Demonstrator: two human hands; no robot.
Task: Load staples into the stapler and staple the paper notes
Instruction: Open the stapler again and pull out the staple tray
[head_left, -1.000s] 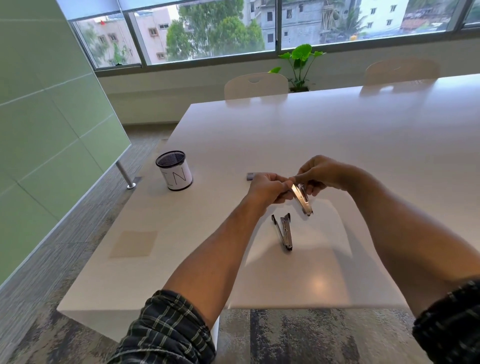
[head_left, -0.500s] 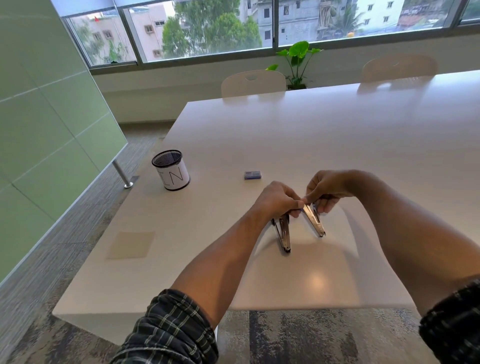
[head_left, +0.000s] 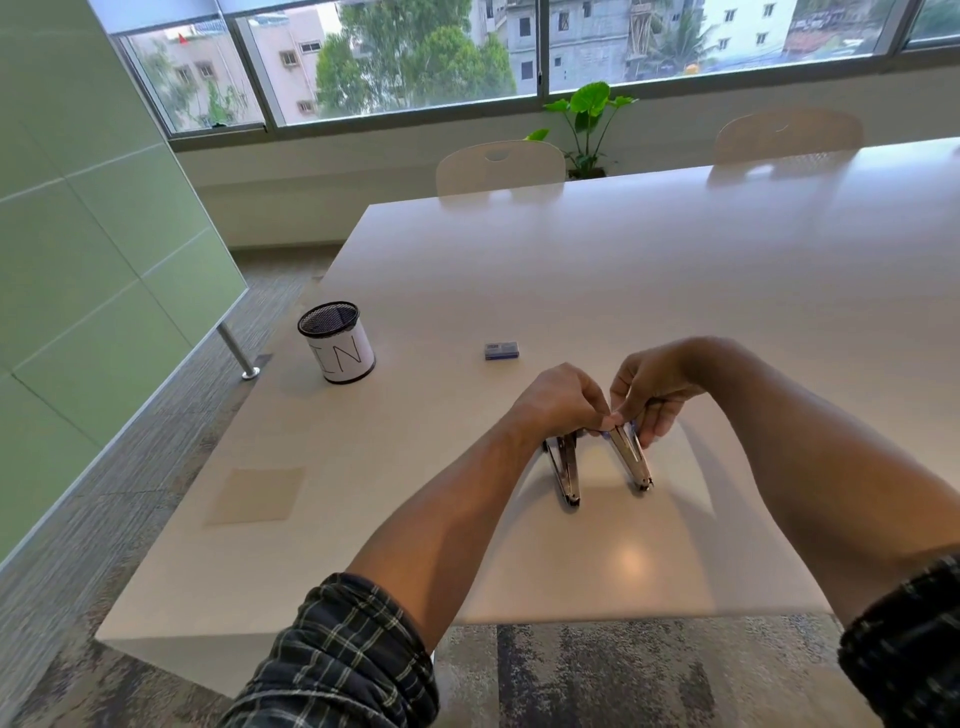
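A metal stapler is swung wide open into an upside-down V. Its left arm (head_left: 567, 475) and right arm (head_left: 632, 460) both point down, with their tips on a white paper sheet (head_left: 688, 486) on the table. My left hand (head_left: 561, 402) pinches the top of the stapler near the hinge. My right hand (head_left: 655, 391) grips the upper end of the right arm. The fingertips of both hands meet over the hinge, which they hide. A small blue staple box (head_left: 501, 351) lies on the table beyond the hands.
A black mesh pen cup (head_left: 337, 345) with a white label stands at the left. A pale square note pad (head_left: 254, 493) lies near the left edge of the white table (head_left: 623, 260). Two chairs and a plant stand beyond the far edge.
Both hands have come down and nearer with the stapler. The arm held by my right hand was in the air and now has its tip on the paper.
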